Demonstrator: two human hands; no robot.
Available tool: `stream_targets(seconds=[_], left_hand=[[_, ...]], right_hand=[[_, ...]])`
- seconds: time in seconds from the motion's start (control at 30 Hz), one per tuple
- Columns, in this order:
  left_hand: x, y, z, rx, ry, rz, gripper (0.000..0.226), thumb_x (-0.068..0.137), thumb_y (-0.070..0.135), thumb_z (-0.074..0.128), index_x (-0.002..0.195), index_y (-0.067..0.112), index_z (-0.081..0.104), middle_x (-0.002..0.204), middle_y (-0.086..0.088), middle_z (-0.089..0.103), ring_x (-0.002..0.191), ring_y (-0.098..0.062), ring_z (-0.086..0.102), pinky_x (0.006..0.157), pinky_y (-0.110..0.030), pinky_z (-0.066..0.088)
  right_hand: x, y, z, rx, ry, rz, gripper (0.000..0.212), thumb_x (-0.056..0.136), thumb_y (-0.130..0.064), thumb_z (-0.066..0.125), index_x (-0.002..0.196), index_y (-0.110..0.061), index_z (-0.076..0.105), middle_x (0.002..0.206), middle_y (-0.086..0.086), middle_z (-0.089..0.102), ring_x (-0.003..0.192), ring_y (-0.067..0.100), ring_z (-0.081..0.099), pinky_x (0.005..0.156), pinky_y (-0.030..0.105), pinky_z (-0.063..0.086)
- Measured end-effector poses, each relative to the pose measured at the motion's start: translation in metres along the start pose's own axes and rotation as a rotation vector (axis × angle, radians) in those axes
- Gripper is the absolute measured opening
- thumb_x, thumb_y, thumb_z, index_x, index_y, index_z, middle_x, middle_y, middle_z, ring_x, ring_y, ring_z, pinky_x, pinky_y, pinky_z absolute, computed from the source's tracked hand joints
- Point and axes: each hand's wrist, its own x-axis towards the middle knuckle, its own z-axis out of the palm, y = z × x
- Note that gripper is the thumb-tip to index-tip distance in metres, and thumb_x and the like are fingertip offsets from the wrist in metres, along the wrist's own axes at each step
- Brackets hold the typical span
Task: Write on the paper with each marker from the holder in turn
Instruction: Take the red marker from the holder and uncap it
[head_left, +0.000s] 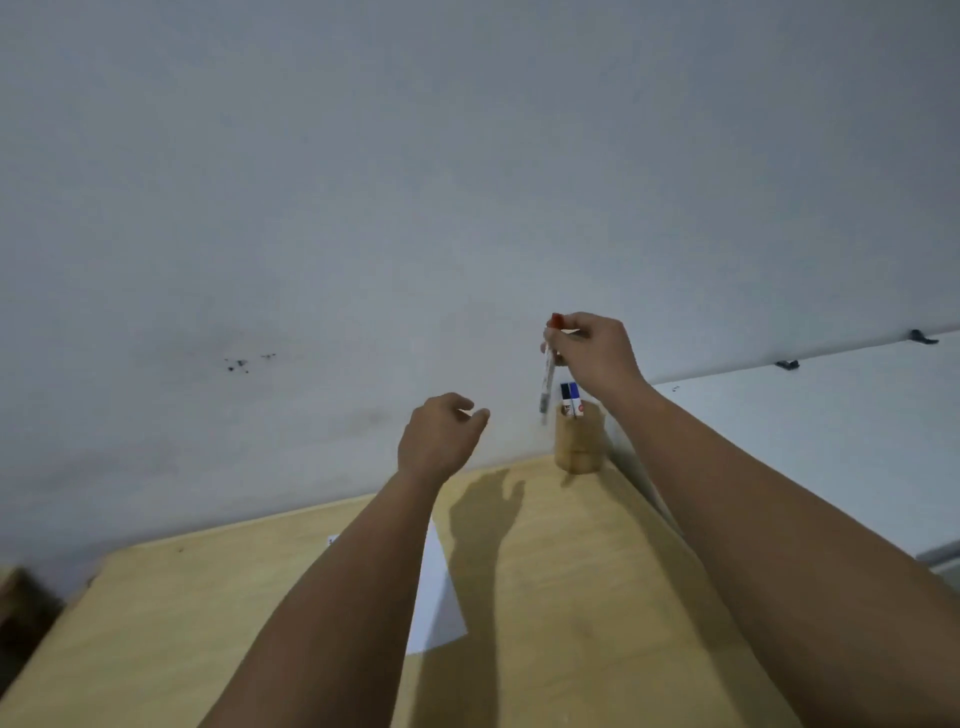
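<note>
My right hand (595, 353) grips a red-capped marker (547, 376) by its top end, and the marker hangs nearly upright just left of and above the wooden holder (579, 441). Two other markers, a black-capped one (565, 399) and a blue-capped one (574, 397), stand in the holder at the table's far corner. My left hand (439, 439) hovers above the table left of the holder, fingers loosely curled and apart, holding nothing. The white paper (435, 597) lies on the table, mostly hidden under my left forearm.
The light wooden table (545, 571) stands against a grey wall (363, 182) with dark specks. To the right lies a white surface (831, 441) with two dark clips along its edge. A dark brown object (21, 603) sits at the far left.
</note>
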Motion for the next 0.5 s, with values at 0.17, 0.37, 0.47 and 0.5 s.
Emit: stream_targets(seconds=[0.17, 0.37, 0.47, 0.5], left_hand=[[-0.043, -0.035, -0.079, 0.019, 0.080, -0.018, 0.041, 0.094, 0.053, 0.062, 0.115, 0.020, 0.076, 0.107, 0.003, 0.078, 0.106, -0.021, 0.070, 0.094, -0.038, 0.056], [-0.099, -0.080, -0.145, -0.005, 0.061, -0.057, 0.066, 0.085, 0.079, 0.047, 0.092, 0.019, 0.073, 0.089, 0.002, 0.077, 0.086, -0.022, 0.074, 0.085, -0.045, 0.060], [-0.116, -0.094, -0.163, 0.037, -0.017, -0.060, 0.065, 0.097, 0.071, 0.043, 0.089, 0.012, 0.070, 0.080, -0.001, 0.072, 0.073, -0.024, 0.067, 0.074, -0.040, 0.055], [-0.120, -0.099, -0.168, 0.054, -0.048, -0.051, 0.062, 0.101, 0.065, 0.042, 0.089, 0.011, 0.071, 0.075, -0.001, 0.068, 0.068, -0.023, 0.061, 0.070, -0.038, 0.052]], right_hand=[[-0.079, -0.002, 0.065, 0.164, -0.324, 0.170, 0.029, 0.109, -0.030, 0.063, 0.131, -0.013, 0.072, 0.097, 0.008, 0.064, 0.059, 0.016, 0.061, 0.065, 0.029, 0.058], [-0.164, -0.005, 0.128, 0.140, -0.676, 0.153, 0.024, 0.099, -0.017, 0.075, 0.123, -0.015, 0.079, 0.107, 0.004, 0.082, 0.077, 0.013, 0.073, 0.073, 0.027, 0.058], [-0.185, -0.013, 0.147, 0.169, -0.736, 0.139, 0.023, 0.098, -0.022, 0.078, 0.118, -0.011, 0.080, 0.113, 0.005, 0.084, 0.079, 0.012, 0.075, 0.076, 0.027, 0.057], [-0.189, -0.016, 0.152, 0.177, -0.766, 0.140, 0.024, 0.098, -0.022, 0.078, 0.119, -0.010, 0.080, 0.114, 0.005, 0.084, 0.079, 0.011, 0.075, 0.076, 0.026, 0.057]])
